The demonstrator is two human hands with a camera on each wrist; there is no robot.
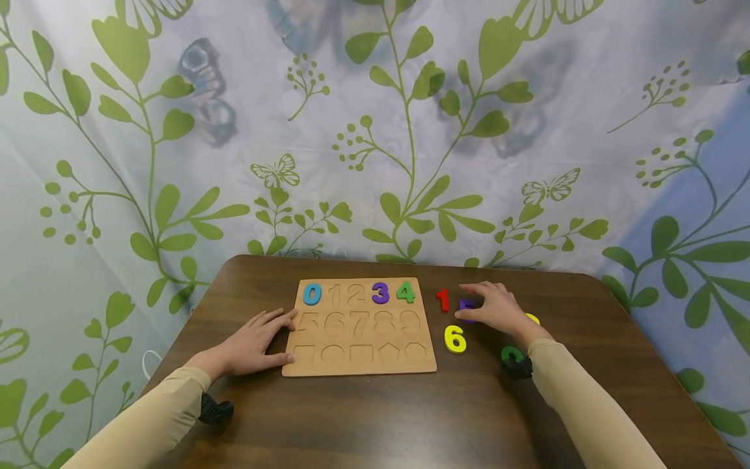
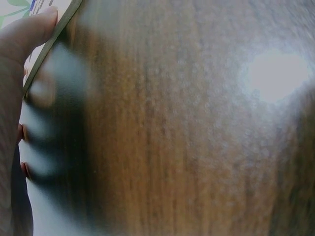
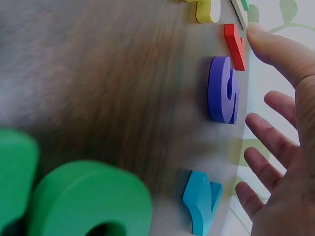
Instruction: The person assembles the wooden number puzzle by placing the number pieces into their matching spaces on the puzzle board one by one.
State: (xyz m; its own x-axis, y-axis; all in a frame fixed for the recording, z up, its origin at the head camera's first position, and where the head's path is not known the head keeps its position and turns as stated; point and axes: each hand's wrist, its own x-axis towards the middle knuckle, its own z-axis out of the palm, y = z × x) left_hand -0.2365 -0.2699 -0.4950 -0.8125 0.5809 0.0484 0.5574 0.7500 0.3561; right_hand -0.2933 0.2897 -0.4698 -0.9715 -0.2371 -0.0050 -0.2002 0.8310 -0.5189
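Note:
A wooden number puzzle board (image 1: 360, 369) lies on the table. Blue 0 (image 1: 306, 294), purple 3 (image 1: 385, 299) and green 4 (image 1: 405, 292) are in its top row; other recesses show bare wood. My left hand (image 1: 249, 346) rests at the board's left edge, fingers spread and thumb touching the lower corner. Over a loose purple 5 (image 3: 215, 93), my right hand (image 1: 498, 311) hovers with thumb and fingers apart, holding nothing. That 5 is partly hidden by the hand in the head view. Near it lie a red 1 (image 1: 443, 301) and a yellow 6 (image 1: 450, 336).
A green number piece (image 1: 508, 352) lies by my right wrist, and a yellow piece (image 1: 533, 318) is mostly hidden behind it. The right wrist view also has a blue piece (image 3: 198, 201), its digit unclear. A leaf-patterned curtain (image 1: 328, 195) hangs behind the brown table (image 1: 363, 423).

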